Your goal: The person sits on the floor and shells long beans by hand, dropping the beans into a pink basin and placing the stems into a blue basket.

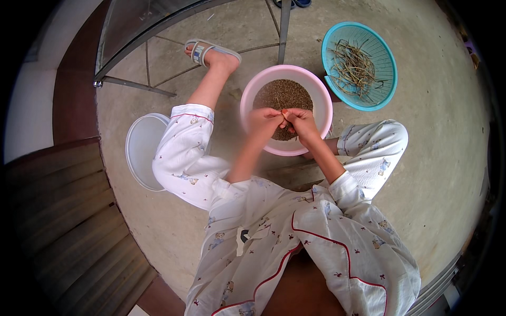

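Both hands meet over a pink-rimmed basin (321,97), white inside, with a heap of small brown seed-like grains (287,95) in it. My left hand (263,121) is closed, its fingertips pinched; the back of it is smeared. Touching it from the right, my right hand (301,124) is closed too, thumb and fingers pressed together. A small reddish spot shows between the fingertips, but I cannot make out what they hold. The fingers hide part of the grains.
A turquoise slotted basket (390,73) with dry thin stalks (354,68) stands beyond the basin to the right. A white bucket (142,152) is beside my left knee. At the upper left stands a metal-framed table (158,34) with thin legs. My sandalled foot (213,52) rests near it.
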Demonstrator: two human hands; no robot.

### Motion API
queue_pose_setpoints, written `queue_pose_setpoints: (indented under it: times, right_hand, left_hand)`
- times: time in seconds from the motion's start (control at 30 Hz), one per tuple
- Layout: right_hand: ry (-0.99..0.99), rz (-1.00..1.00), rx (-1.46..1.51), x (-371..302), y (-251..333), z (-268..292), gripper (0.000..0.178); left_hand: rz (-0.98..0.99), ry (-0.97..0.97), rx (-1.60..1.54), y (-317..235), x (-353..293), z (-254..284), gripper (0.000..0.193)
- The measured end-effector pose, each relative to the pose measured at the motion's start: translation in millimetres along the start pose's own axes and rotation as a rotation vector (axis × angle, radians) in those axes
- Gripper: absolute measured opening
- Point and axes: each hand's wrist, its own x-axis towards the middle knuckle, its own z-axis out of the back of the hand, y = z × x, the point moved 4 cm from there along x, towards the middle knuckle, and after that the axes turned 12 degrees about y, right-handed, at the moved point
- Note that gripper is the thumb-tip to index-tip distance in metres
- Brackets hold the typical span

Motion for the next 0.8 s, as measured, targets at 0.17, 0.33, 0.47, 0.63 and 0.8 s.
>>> queue_pose_setpoints:
  times: [0.17, 0.33, 0.47, 0.63, 0.8]
  right_hand:
    - [-0.046, 0.146, -0.279, 6.3, -2.4, 1.2, 0.023]
    - [-0.124, 0.247, -0.465, 12.1, -7.6, 3.7, 0.022]
    - [-0.186, 0.343, -0.743, 4.8, 7.9, -5.4, 0.018]
    - [-0.203, 0.396, -0.883, 3.8, 11.9, -5.6, 0.011]
    - [-0.243, 0.519, -0.966, 1.2, 16.7, -8.8, 0.006]
  left_hand:
    - [0.019, -0.027, 0.009, 0.8, 2.3, -2.7, 0.007]
    - [0.025, -0.054, 0.010, 1.1, 4.5, -3.9, 0.006]
    - [-0.029, -0.079, 0.051, 21.0, 11.4, 3.3, 0.007]
    - [-0.028, -0.123, 0.095, 25.5, 14.9, 3.5, 0.008]
    - [-0.032, -0.153, 0.126, 26.0, 16.0, 3.7, 0.008]
